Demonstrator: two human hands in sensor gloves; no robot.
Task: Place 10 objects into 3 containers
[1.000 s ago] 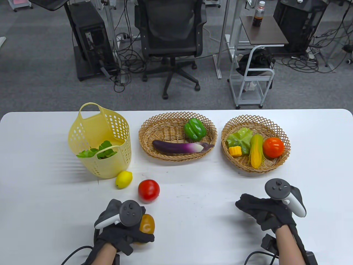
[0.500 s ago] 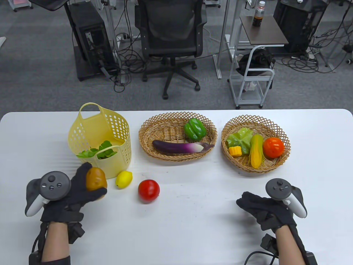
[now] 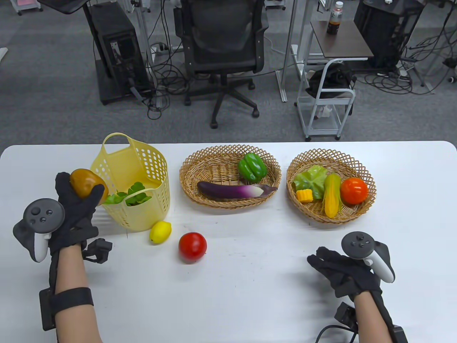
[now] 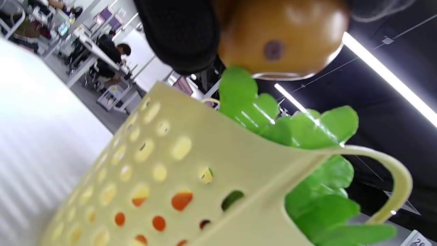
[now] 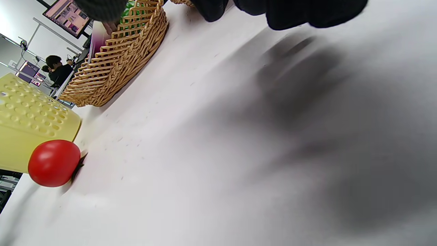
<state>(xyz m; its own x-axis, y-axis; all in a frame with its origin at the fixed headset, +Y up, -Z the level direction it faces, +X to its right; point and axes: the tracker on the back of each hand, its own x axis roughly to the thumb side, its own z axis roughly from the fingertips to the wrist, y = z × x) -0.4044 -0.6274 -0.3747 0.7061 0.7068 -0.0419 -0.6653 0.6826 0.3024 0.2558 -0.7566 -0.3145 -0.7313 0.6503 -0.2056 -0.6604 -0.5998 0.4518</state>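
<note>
While the left hand (image 3: 73, 210) held a brown potato (image 3: 85, 183) in its grip, raised just beside the left rim of the yellow basket (image 3: 137, 210), the right hand (image 3: 342, 273) rested on the white surface (image 3: 250, 286) with its fingers loosely curled around nothing. Green leaves (image 4: 307, 136) poked out of the basket directly under the potato. A lemon (image 3: 160, 232) and a red tomato (image 3: 192, 247) lay on the surface in front of the basket.
</note>
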